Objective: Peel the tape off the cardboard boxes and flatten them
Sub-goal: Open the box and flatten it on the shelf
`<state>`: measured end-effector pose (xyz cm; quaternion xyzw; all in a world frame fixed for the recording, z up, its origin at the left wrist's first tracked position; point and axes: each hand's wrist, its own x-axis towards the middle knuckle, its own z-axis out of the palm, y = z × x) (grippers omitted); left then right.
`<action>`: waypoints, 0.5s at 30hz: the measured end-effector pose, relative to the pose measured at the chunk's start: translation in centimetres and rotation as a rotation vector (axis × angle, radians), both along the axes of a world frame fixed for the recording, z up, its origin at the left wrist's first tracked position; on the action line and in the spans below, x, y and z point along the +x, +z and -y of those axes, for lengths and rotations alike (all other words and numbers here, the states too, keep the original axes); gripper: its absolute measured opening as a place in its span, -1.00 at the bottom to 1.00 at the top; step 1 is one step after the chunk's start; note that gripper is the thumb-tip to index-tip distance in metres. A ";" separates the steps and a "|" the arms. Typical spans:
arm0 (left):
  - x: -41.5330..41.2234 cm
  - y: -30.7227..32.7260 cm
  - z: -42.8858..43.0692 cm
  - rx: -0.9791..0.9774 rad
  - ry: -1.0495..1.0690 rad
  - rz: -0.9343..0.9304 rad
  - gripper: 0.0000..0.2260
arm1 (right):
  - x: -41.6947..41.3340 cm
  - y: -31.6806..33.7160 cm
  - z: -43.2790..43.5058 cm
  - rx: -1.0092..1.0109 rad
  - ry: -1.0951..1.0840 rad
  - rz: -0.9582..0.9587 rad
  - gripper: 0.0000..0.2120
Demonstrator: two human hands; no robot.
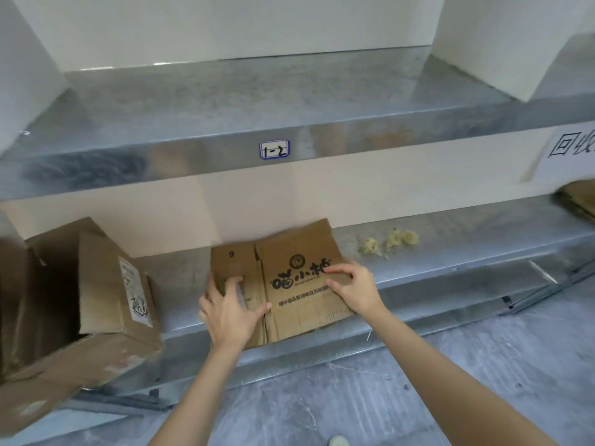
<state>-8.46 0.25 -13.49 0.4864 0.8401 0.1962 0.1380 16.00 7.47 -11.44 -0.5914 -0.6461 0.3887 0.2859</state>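
Observation:
A flattened brown cardboard box (pixel 289 252) with black printed characters lies on the lower metal shelf (pixel 450 252). My left hand (pixel 228 310) rests on its left panel, fingers spread, thumb along the lower fold. My right hand (pixel 354 288) sits on the box's right edge with the fingertips pinching at the cardboard there. Whether tape is between the fingers I cannot tell. At the left, an opened brown box (pixel 106 284) with a white shipping label stands tilted, its flaps hanging over the shelf's front edge.
An upper metal shelf (pixel 257 107) carries a small label reading 1-2 and white blocks at both ends. Crumpled yellowish scraps (pixel 389 241) lie on the lower shelf to the right. More cardboard (pixel 576 197) shows at the far right under a paper sign. Grey floor lies below.

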 end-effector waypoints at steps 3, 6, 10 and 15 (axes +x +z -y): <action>0.6 1.0 -0.6 0.074 -0.053 -0.022 -0.29 | 1.4 1.0 0.3 -0.001 -0.061 -0.061 -0.82; 1.9 2.2 -1.7 0.155 -0.131 -0.039 -0.32 | 3.2 2.4 0.6 0.032 -0.109 -0.051 -0.79; 5.0 4.0 -3.5 0.254 -0.240 -0.005 -0.38 | 7.0 4.1 0.7 0.060 -0.168 0.010 -0.71; 10.5 5.5 -5.8 0.367 -0.352 0.030 -0.43 | 12.5 6.4 1.7 0.163 -0.297 0.061 -0.67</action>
